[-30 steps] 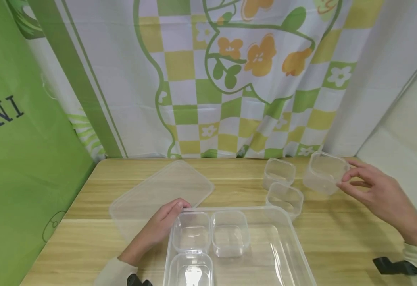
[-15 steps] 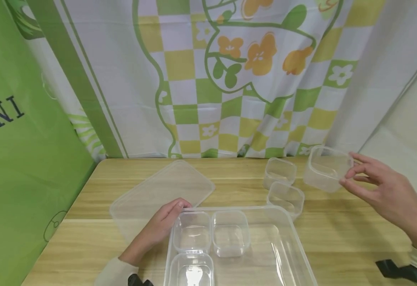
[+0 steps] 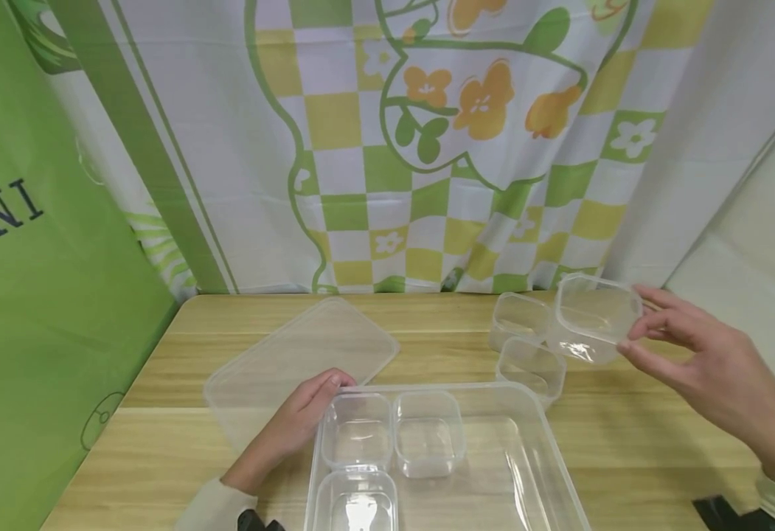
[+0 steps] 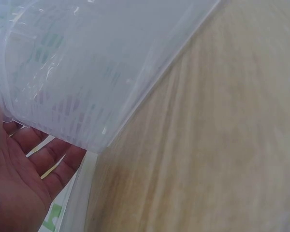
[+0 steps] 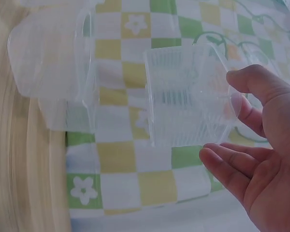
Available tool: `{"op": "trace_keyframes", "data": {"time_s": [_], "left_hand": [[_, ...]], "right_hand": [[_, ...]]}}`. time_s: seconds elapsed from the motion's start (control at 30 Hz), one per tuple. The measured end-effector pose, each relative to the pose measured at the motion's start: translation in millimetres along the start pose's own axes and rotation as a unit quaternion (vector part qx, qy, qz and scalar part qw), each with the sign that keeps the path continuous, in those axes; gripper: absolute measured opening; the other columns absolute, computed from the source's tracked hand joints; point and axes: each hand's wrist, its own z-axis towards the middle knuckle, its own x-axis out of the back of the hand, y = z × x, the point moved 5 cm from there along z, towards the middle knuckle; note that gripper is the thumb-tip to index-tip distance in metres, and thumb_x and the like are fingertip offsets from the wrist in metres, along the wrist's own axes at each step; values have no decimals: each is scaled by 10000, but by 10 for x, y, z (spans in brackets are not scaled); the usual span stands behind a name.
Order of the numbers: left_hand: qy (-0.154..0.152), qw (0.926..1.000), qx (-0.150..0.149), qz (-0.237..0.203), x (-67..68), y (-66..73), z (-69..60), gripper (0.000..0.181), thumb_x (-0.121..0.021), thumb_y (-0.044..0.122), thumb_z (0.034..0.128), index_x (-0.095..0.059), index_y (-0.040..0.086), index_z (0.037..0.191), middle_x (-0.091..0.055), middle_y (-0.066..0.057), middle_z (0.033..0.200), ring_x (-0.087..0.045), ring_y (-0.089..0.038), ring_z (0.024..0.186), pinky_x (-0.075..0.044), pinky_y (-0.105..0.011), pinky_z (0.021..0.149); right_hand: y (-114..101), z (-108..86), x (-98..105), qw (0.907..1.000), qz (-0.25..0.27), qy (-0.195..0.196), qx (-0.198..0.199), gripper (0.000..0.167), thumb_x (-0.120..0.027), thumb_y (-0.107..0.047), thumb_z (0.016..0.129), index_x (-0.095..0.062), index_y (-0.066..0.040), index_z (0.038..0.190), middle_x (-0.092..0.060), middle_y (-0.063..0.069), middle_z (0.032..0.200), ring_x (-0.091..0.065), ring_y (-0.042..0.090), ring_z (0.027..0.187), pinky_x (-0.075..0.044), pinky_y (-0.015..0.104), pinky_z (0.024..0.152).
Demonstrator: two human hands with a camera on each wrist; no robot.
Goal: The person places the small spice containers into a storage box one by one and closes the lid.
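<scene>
My right hand (image 3: 712,361) pinches a clear square container (image 3: 593,321) by its right side, above the back right of the table; the right wrist view shows the container (image 5: 188,96) between thumb and fingers of the hand (image 5: 266,145). My left hand (image 3: 301,413) grips the back left corner of a large clear tray (image 3: 560,472). In the left wrist view the fingers of that hand (image 4: 29,169) curl under the tray's edge (image 4: 101,106). Inside the tray stand small clear containers: back left (image 3: 357,435), beside it (image 3: 429,435), and front left (image 3: 355,505).
Two more clear containers, one at the back (image 3: 518,321) and one nearer the tray (image 3: 529,369), stand on the wooden table (image 3: 161,442). A flat clear lid (image 3: 307,346) lies behind my left hand. A patterned curtain (image 3: 334,147) hangs along the table's back edge.
The held container moved slightly up and right, then back left, close to the two loose containers. My right hand moved with it. My left hand and the tray stayed still.
</scene>
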Motion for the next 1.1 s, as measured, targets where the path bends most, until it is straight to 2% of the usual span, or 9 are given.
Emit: {"op": "trace_keyframes", "data": {"time_s": [0.17,0.3,0.47,0.6,0.83,1.1], "left_hand": [[-1,10000,-21,10,-1,12,3,428,-294,215,1153,-646,-27,1131,-681,-101,1036,-635,-284,1001,-535,-372,894],[-15,10000,-34,-30,-3,11,2,426,-291,213,1154,-646,-21,1131,-681,-110,1035,-641,-289,999,-542,-373,891],[-41,9999,-4,-126,-6,2,1,426,-292,215,1154,-644,-24,1132,-680,-132,1040,-642,-309,1004,-547,-375,890],[-40,9998,26,-187,-7,-9,2,422,-293,219,1154,-648,-8,1126,-681,-134,1034,-648,-314,993,-558,-383,874],[-72,9995,96,-309,-8,-9,-6,434,-284,226,1155,-641,-20,1131,-675,-179,1037,-655,-337,984,-571,-401,857],[-94,9993,113,-333,-12,2,-4,432,-285,227,1155,-640,-18,1134,-675,-190,1044,-657,-342,984,-573,-412,856]], "right_hand": [[-153,-22,-17,9993,55,1,367,335,-871,31,789,-688,-221,913,-539,52,1500,-517,-120,1180,-361,7,877],[-322,-32,-43,9966,-13,28,817,446,-877,103,727,-658,-238,914,-570,100,1457,-511,-57,1244,-380,26,902],[-478,-51,-88,9936,-51,63,1124,511,-887,134,666,-640,-253,890,-633,126,1372,-505,-5,1306,-393,55,927],[-535,-73,-137,9931,-74,27,1168,523,-903,113,656,-648,-271,903,-604,128,1418,-534,-46,1250,-420,60,849],[-613,-61,-238,9935,26,-166,1130,510,-919,53,681,-629,-308,893,-614,106,1405,-470,-32,1328,-362,63,974],[-751,-158,-335,9919,189,-120,1249,540,-927,58,659,-637,-312,923,-589,99,1442,-537,-17,1271,-391,79,979]]}}
